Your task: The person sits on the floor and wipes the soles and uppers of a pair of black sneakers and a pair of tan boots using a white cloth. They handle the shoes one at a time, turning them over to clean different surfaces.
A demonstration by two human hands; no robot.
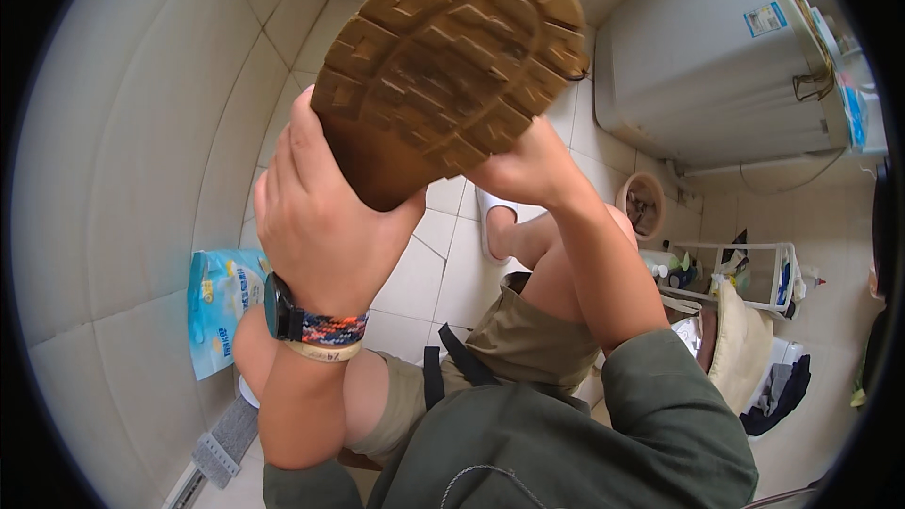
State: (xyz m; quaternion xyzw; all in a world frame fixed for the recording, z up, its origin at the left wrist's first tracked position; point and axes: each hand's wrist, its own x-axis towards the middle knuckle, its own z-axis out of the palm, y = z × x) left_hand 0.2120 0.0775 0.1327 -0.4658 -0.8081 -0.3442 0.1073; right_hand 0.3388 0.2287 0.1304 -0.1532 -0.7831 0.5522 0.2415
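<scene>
Both my hands hold up a brown boot or shoe, its lugged rubber sole (459, 49) turned towards me. The tread has blocky lugs around the rim and darker, worn-looking patches in the middle. My left hand (318, 198), with a dark watch and a woven band at the wrist, wraps the smooth arch end, thumb on the near side. My right hand (523, 166) grips the sole's right edge; its fingers are hidden behind the shoe. The upper and the heel are out of sight. Below are my knees in khaki shorts and a white slipper (486, 226) on one foot.
A blue printed pouch (215, 318) leans by the tiled left wall, above a flat mop head (230, 438). At right stand a large white appliance (693, 49), a pinkish bin (623, 201) and a white rack (753, 247) with bottles. Dark clothing (788, 396) hangs lower right.
</scene>
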